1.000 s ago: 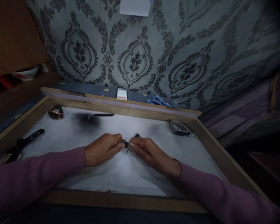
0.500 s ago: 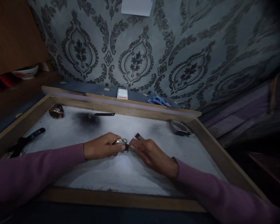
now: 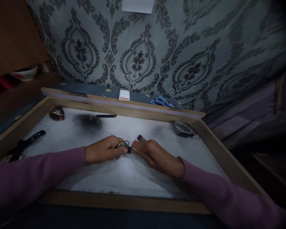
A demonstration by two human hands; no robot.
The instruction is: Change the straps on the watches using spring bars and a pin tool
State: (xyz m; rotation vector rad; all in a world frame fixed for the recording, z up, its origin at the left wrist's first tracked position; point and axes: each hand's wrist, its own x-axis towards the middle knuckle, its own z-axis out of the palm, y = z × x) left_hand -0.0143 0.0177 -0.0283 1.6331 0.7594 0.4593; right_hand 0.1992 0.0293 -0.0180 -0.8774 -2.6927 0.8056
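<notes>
in the head view, a small watch [image 3: 122,144] is held above the pale floor of a wooden-framed tray [image 3: 126,202], near its middle. a round case with a shiny, gold-toned edge and a green glint is shown, and a short dark strap part [image 3: 129,150] is seen at its right side. a thin dark loop [image 3: 126,142] is seen just above the case.

the watch is gripped by the left hand [image 3: 106,150], with the thumb and fingers closed around the case. the fingers of the right hand [image 3: 156,156] are closed in a pinch on a slim piece [image 3: 140,138], whose dark end is left sticking out above the knuckles; its tip is brought close to the strap part.

a black blade [image 3: 106,116] is laid near the far wall of the tray. a rose-gold watch [image 3: 56,113] is set in the far left corner, a black-strapped watch [image 3: 26,143] at the left, and a grey metal-banded watch [image 3: 182,129] near the far right corner.

much of the held case is covered by the left hand, and most of the slim piece by the right. whether strap and tip are touching cannot be told. the black-strapped watch is partly hidden by the left sleeve [image 3: 43,168].
</notes>
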